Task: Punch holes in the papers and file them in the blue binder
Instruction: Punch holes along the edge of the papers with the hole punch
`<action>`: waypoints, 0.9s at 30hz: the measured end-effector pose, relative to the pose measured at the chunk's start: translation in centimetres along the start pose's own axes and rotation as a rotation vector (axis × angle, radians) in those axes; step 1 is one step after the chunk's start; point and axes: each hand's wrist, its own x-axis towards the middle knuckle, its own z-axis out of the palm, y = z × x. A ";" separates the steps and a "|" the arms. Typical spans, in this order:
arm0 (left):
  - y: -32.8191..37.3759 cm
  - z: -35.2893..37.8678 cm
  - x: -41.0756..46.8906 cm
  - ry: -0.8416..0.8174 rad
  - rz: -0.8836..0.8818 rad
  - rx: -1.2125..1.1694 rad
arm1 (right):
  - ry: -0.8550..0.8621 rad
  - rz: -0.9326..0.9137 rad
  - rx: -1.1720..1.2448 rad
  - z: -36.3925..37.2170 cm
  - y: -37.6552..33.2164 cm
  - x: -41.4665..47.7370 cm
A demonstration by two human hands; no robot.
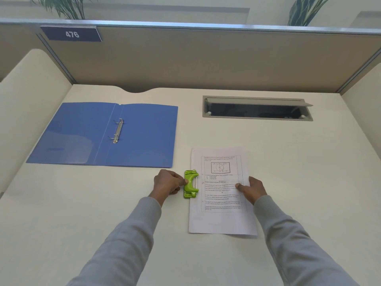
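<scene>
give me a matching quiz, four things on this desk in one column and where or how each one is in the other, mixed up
Things:
1. binder
2. punch
3. papers
4. hatch

States:
a. lid raised, far right
b. pinched by the left hand
c. lying open, far left
d. held at the right edge by the right hand, thumb on top

Pairs: 1-c, 2-b, 3-d, 4-a
</scene>
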 end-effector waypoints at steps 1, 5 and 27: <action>0.2 0.0 0.0 0.003 0.014 0.003 | 0.000 0.001 0.002 0.0 0.1 0.1; 0.6 0.3 -0.3 -0.001 0.045 -0.047 | -0.014 0.007 0.009 -0.1 0.1 0.1; 0.2 2.3 -2.9 0.174 0.215 0.165 | 0.012 -0.036 0.214 -2.6 0.4 -0.6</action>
